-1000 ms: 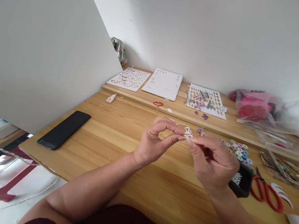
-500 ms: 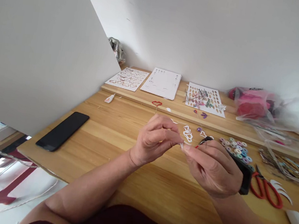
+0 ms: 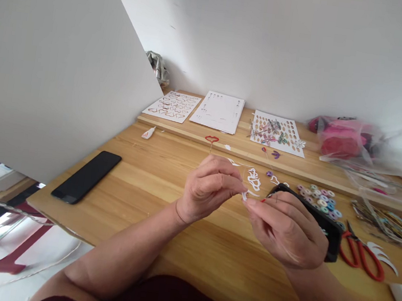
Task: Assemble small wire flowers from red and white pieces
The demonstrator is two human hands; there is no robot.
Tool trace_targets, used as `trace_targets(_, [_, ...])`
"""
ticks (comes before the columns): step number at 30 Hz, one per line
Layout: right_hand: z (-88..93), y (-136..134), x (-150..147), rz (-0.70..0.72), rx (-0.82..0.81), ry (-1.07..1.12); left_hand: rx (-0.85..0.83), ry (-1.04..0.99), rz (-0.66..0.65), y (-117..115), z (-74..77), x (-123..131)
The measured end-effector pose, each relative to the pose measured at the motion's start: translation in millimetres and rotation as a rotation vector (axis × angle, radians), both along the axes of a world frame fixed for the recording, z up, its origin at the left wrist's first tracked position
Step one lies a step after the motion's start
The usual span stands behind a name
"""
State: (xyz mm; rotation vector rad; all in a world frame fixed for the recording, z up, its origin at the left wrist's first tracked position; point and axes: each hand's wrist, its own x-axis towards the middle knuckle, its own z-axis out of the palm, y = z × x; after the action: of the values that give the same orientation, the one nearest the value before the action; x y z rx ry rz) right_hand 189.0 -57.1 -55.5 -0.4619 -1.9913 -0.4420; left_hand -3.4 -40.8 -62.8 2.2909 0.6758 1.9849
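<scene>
My left hand [image 3: 211, 186] is closed in a pinch on a small white cut-out piece [image 3: 244, 195] over the middle of the table. Thumb and fingers of my right hand [image 3: 289, 226] pinch at the other side of the same piece. Something small and red with a thin dark wire-like part shows at my right fingertips; its kind is unclear. White curved cut-outs [image 3: 254, 180] lie just beyond the fingertips. A black device [image 3: 333, 237] lies partly hidden behind my right hand. Left of these, a red outline shape on a thin stem [image 3: 212, 138] rests near the ledge.
Red-handled scissors [image 3: 365, 256], pale crescent cut-outs [image 3: 382, 253] and small coloured spools [image 3: 322, 201] lie right. A black phone [image 3: 86, 177] and glue bottle [image 3: 148, 133] lie left. Punched sheets [image 3: 171, 106] sit on the raised ledge; a pink-filled plastic bag [image 3: 343, 139] stands behind.
The view has shifted slightly. My right hand has moved a little right and down, and more of the white piece shows between the fingertips. Both hands keep their pinch.
</scene>
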Motion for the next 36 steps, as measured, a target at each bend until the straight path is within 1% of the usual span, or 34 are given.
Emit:
trace_targets(8, [7.6,1.1,-5.0,0.02,0.069,-0.018,0.002,-0.015,-0.013,1.3,-2.6,0.7])
trace_targets(15, [4.9,1.9,-3.9,-0.009,0.082,-0.003,-0.007,-0.004,-0.021,1.9,-3.7,0.7])
trace_targets(22, [-0.1,0.7,-2.6,-0.01,0.065,0.001,-0.03,-0.016,-0.023,0.7,-2.1,2.1])
trace_targets(31, [-6.6,1.9,-2.1,0.008,0.024,0.03,-0.025,0.027,-0.045,1.0,-5.1,-0.5])
trace_targets(36, [-2.7,1.5,-4.7,0.023,-0.013,0.041,-0.034,0.026,-0.026,1.1,-5.3,0.0])
